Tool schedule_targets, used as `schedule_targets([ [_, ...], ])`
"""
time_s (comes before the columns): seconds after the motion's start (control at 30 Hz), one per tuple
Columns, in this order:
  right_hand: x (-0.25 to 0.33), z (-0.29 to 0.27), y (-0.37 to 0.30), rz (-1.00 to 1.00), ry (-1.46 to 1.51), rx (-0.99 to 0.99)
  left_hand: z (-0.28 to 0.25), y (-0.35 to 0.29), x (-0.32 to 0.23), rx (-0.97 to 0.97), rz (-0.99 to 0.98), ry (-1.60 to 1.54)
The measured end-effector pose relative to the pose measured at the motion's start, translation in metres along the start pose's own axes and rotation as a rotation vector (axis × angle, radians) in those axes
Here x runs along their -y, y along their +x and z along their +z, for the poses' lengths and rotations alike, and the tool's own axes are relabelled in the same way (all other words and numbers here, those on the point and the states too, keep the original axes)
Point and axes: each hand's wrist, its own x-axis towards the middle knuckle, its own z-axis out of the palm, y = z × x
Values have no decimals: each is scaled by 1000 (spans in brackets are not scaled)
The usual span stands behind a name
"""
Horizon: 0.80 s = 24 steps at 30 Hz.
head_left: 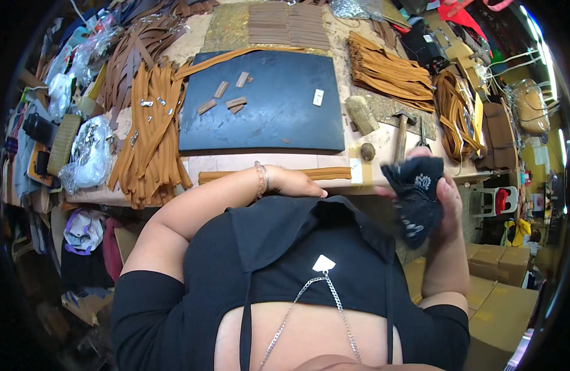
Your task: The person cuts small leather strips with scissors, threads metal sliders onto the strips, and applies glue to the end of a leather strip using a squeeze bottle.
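My right hand (449, 198) grips a bunched black cloth (418, 191) with a white print, held up off the right front corner of the table. My left hand (292, 183) lies flat at the table's front edge, fingers stretched out and holding nothing; a beaded bracelet is on its wrist. Just behind it a strip of tan zippers (331, 174) runs along the edge. Beyond that lies a dark blue board (272, 105) with several small brown pieces (221, 89) and a small white block (318, 98) on it.
Tan zippers are heaped on the left (152, 130) and stacked at the back right (390, 71). A hammer (402, 133), a round stone-like lump (368, 151) and a worn pale block (361, 114) stand right of the board. Cardboard boxes (501, 309) are at the lower right.
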Motion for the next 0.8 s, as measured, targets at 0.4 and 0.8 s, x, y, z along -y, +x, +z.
schedule_targets([
  [0.4,53,235,-41,-7,1060,-301,25,-2,30,-105,94,-382],
  [0.8,0,104,49,-195,614,1249,-173,-101,61,-1152,-230,81],
])
